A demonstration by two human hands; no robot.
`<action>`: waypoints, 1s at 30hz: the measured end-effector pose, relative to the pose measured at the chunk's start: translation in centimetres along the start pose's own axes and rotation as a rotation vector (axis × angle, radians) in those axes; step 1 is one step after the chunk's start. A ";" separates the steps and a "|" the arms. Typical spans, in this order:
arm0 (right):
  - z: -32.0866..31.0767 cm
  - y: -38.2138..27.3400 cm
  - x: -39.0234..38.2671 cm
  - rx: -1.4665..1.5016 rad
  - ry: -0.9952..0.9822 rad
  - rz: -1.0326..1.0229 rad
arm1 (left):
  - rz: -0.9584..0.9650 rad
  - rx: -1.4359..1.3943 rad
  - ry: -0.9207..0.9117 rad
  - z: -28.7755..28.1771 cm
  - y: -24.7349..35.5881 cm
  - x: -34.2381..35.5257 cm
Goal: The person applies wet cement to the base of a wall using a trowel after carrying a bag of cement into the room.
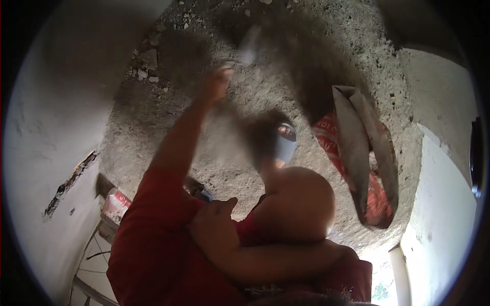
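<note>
My left arm, in a red sleeve, reaches forward over a rough floor. My left hand [219,84] is closed on a tool [248,51], pale and blade-like, smeared by motion so that its kind does not show. My right forearm lies across my body over my bent knee [301,204]. Against the left sleeve [158,204] rests my right hand [214,227], its fingers curled and partly hidden; I cannot make out whether anything is in them. Beyond the knee my foot in a sandal [287,140] stands on the floor [270,92].
A folded grey and red sack [357,153] lies on the right. Broken chips of rubble [148,61] lie by the left wall [66,127], whose plaster is cracked. A clear packet with red print [116,204] sits low on the left. Another wall [439,178] rises on the right.
</note>
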State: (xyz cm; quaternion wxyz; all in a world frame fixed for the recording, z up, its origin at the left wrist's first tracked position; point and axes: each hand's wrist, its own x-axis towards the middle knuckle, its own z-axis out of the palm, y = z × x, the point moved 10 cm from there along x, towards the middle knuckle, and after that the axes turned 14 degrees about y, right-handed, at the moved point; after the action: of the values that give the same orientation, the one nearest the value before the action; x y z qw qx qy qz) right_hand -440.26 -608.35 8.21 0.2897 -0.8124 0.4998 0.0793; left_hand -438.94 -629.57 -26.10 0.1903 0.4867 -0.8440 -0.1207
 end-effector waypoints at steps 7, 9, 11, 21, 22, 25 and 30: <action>-4.5 2.5 1.6 0.200 -0.142 -0.042 | -0.514 -0.035 0.136 -5.4 -0.3 2.6; -5.0 3.5 2.8 0.260 -0.224 -0.017 | -0.589 -0.138 -0.135 0.3 5.4 5.2; -4.3 5.2 3.9 0.219 -0.198 0.059 | -0.540 -0.109 -0.438 3.5 11.4 8.5; -6.5 9.7 7.2 0.095 0.092 0.362 | -0.760 0.059 -0.112 -2.5 -5.7 3.5; -7.2 10.1 7.6 0.107 0.166 0.406 | -0.751 0.068 -0.070 -2.2 -6.1 3.3; -8.0 12.6 11.1 0.051 0.245 0.412 | -0.912 -0.154 0.047 -9.7 -3.0 5.4; -15.5 21.2 11.4 0.188 0.710 0.786 | -0.560 -0.975 0.217 -22.6 12.6 12.8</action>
State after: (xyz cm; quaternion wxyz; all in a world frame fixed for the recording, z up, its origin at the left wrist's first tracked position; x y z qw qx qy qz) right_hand -455.38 -632.67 7.89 0.1226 -0.5115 0.8384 -0.1428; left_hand -444.59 -634.78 1.74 0.4392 0.5575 -0.5050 -0.4912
